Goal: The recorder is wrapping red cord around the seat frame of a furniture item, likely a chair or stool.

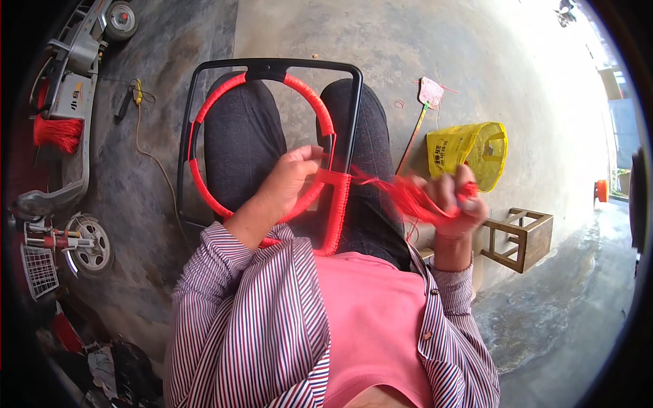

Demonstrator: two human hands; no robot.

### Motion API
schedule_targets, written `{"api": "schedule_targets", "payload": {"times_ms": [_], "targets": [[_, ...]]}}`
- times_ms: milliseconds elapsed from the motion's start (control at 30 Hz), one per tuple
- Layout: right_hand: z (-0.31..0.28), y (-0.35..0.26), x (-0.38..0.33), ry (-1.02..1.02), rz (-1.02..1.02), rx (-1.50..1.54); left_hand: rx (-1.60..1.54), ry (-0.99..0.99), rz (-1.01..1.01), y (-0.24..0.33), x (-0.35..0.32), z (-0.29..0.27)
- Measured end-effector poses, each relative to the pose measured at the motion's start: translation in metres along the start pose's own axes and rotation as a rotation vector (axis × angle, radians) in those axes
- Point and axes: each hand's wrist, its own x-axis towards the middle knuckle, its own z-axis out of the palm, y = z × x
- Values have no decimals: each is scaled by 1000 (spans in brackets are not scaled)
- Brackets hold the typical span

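Across my thighs rests a black metal frame (224,63) with rounded corners and a ring (311,98) inside it. Red cord is wound round much of the ring and tightly round the frame's near right corner; short black stretches show between. My left hand (289,177) is closed at the ring's right side, its fingertips pinched there and partly hidden. Off to the right, my right hand (457,211) is closed round a loose bundle of red cord (416,199). Strands run from this bundle to the frame's right bar, and the hand looks slightly blurred.
A yellow bag (449,149) and a small wooden stool (522,246) stand on the concrete floor to my right. A fly swatter (430,92) lies beyond my knee. At left are a scooter (75,95), a red cord hank (58,133) and a cable (151,155).
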Motion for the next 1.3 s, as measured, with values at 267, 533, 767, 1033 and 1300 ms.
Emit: {"api": "schedule_targets", "payload": {"times_ms": [267,533,767,1033,1300], "targets": [[-2,-25,6,519,21,-475,79,-96,145,-5,-4,-15],[10,58,16,192,485,-976,152,-147,164,-10,-10,-19],[4,15,12,342,362,-532,115,-149,134,-10,-9,-22],[41,28,-8,225,281,-624,203,-165,34,-13,-2,-31],[-99,-129,-54,825,-174,-584,14,-133,38,-6,-3,-21]]}}
